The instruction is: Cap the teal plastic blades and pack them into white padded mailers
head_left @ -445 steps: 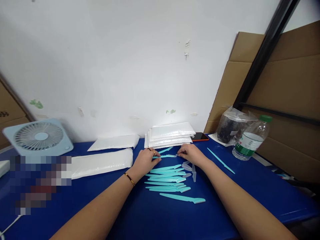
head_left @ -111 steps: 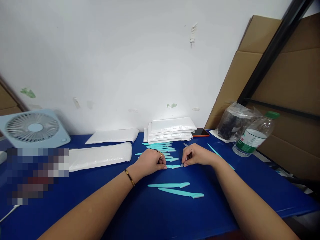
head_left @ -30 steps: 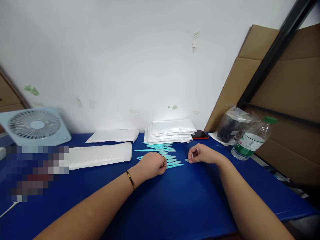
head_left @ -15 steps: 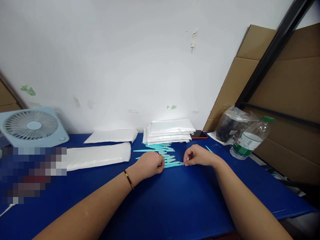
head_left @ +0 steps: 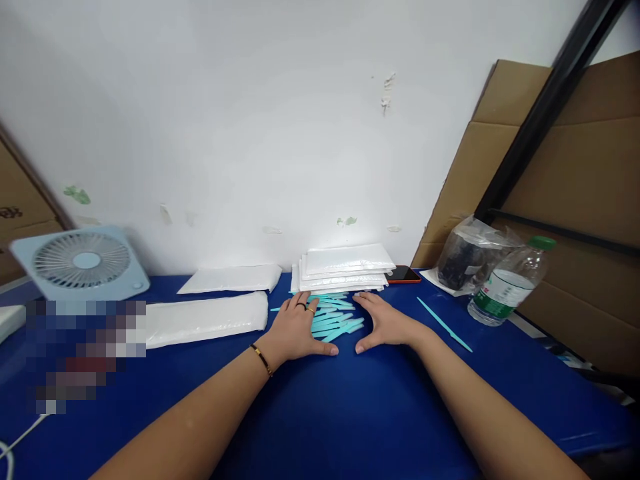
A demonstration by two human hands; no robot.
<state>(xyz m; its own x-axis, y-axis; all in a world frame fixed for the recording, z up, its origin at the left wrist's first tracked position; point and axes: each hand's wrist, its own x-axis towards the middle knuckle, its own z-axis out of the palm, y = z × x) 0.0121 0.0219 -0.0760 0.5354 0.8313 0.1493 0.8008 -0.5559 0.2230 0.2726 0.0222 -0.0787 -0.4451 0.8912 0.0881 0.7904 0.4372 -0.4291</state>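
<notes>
Several slim teal eyebrow razors (head_left: 333,323) lie in a loose heap on the blue tabletop (head_left: 350,413). My left hand (head_left: 295,327) is at the heap's left side, fingers spread over its edge and thumb out in front. On the opposite side my right hand (head_left: 385,323) curves round the right ends, its thumb and fingers apart. Neither hand grips anything; whether the fingertips touch the razors is hard to tell. One single teal razor (head_left: 445,325) lies apart, right of my right hand. Behind the heap is a stack of white padded packets (head_left: 347,260).
More white packets (head_left: 205,320) lie at the left, near a light blue fan (head_left: 87,260). A phone (head_left: 404,274) rests beside the stack. On the right stand a plastic bottle (head_left: 507,287) with a green cap and a bagged dark item (head_left: 457,260). A wall closes off the back.
Both hands have gone from closed to open, and now flank the heap. The small clear piece at my right fingertips is no longer visible. The single razor at right shows in full.
</notes>
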